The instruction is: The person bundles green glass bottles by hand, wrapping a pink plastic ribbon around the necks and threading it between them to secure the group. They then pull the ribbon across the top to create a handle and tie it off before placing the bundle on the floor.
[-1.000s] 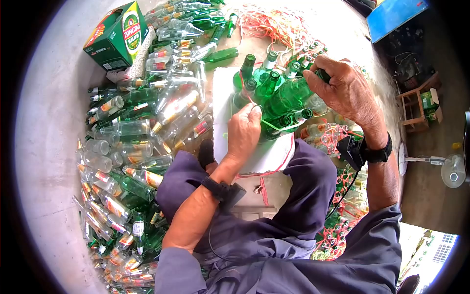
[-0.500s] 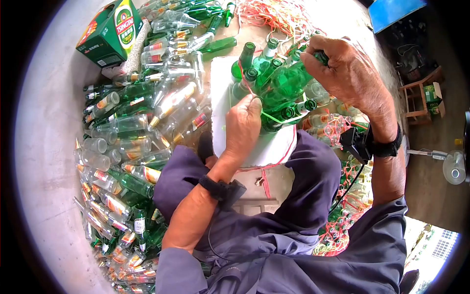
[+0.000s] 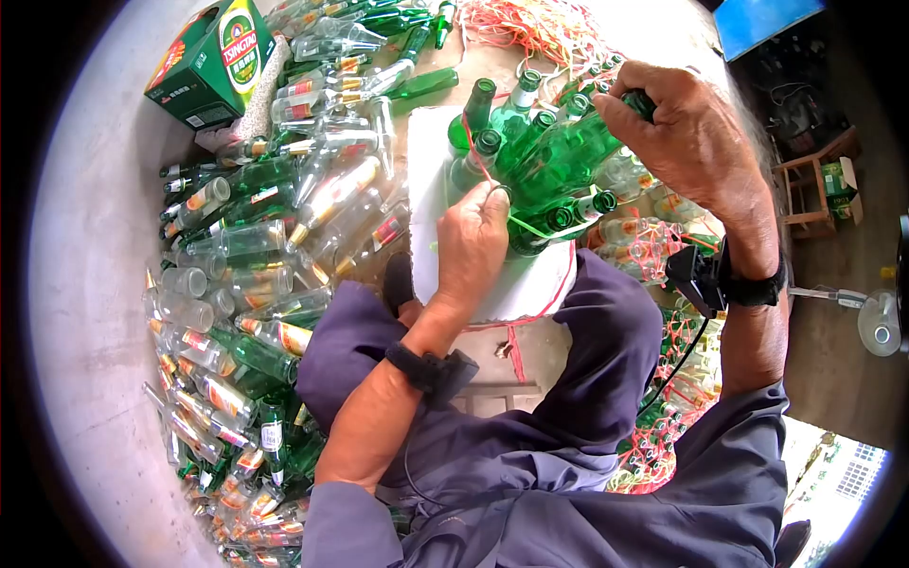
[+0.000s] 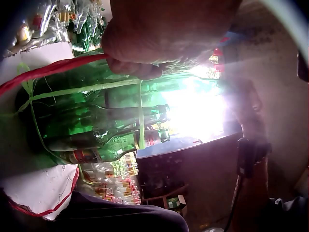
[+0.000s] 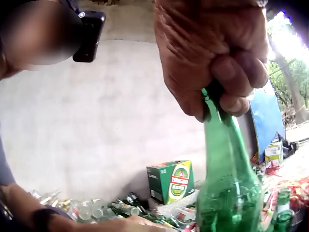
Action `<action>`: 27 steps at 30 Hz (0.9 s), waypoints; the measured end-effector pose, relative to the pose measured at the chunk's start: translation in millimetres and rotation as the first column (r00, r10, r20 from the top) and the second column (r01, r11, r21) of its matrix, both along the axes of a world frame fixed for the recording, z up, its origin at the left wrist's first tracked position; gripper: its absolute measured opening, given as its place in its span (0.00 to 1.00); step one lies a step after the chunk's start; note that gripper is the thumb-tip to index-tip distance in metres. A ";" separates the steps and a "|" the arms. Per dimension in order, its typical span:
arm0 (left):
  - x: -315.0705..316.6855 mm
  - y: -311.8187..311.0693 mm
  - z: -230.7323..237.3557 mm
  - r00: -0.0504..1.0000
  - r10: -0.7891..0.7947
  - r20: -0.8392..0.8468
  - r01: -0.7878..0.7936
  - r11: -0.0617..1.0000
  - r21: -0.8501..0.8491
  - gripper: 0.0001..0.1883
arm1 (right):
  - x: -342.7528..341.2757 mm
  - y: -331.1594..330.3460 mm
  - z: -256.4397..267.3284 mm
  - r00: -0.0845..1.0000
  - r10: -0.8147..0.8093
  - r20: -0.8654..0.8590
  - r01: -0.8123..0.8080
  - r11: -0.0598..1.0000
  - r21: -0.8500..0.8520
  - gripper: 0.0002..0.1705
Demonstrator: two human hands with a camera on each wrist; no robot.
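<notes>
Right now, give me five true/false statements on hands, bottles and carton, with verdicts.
1. The right hand grips a green bottle by its neck. True.
2. The left hand holds nothing. False: it pinches a red strap.
3. Upright bottles stand on the white board. True.
4. In the head view, the Tsingtao carton is right of the board. False: left.
5. Both wrists wear black bands. True.

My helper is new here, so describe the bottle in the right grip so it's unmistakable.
Start at the white board by the person's knees. On it stands a cluster of green bottles. The bottle is the one whose neck runs up into the right grip, whereas several neighbours show uncovered mouths.
</notes>
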State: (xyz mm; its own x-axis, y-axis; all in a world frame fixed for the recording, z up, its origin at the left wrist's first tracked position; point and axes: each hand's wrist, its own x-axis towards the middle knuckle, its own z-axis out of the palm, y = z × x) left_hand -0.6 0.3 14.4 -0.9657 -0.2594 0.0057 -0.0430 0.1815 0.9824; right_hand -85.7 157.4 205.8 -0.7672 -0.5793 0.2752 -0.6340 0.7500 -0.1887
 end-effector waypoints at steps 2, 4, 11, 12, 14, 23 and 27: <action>0.5 0.7 0.3 1.000 -0.002 0.017 0.002 1.000 0.012 0.16 | 0.9 -0.5 -3.7 0.998 -0.020 0.054 0.022 1.000 -0.021 0.14; 0.1 0.8 0.3 0.999 -0.004 0.034 0.003 1.000 0.023 0.17 | 2.7 -3.0 -6.1 0.999 -0.034 0.031 0.035 0.999 -0.012 0.14; 2.3 -0.1 -2.4 1.000 -0.016 0.022 0.016 1.000 0.013 0.17 | 0.8 -9.3 -12.1 0.978 0.192 -0.077 -0.188 0.981 0.057 0.12; 2.2 -0.1 -4.2 1.000 -0.016 0.024 0.015 0.999 0.038 0.17 | -0.6 -8.0 -14.2 0.974 0.223 -0.045 -0.219 0.972 0.087 0.14; 3.3 0.5 -1.3 1.000 -0.013 0.022 0.013 1.000 -0.002 0.17 | -7.7 -5.2 -40.8 0.974 0.223 -0.048 -0.216 0.968 0.124 0.14; 3.4 0.2 1.3 1.000 0.013 0.017 -0.014 0.998 0.059 0.16 | -7.8 -11.7 -75.7 0.978 0.180 -0.105 -0.165 0.977 0.132 0.14; 4.2 1.6 -5.9 1.000 0.025 -0.007 -0.024 0.998 0.058 0.16 | -3.2 -10.7 -81.5 0.979 0.167 -0.114 -0.157 0.984 0.086 0.20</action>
State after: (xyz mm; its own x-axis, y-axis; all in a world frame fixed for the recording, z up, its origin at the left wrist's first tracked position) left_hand 3.6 1.9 8.5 -0.9591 -0.2830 -0.0029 -0.0393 0.1232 0.9916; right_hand -88.9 146.8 124.4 -0.6255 -0.7161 0.3098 -0.7628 0.6447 -0.0500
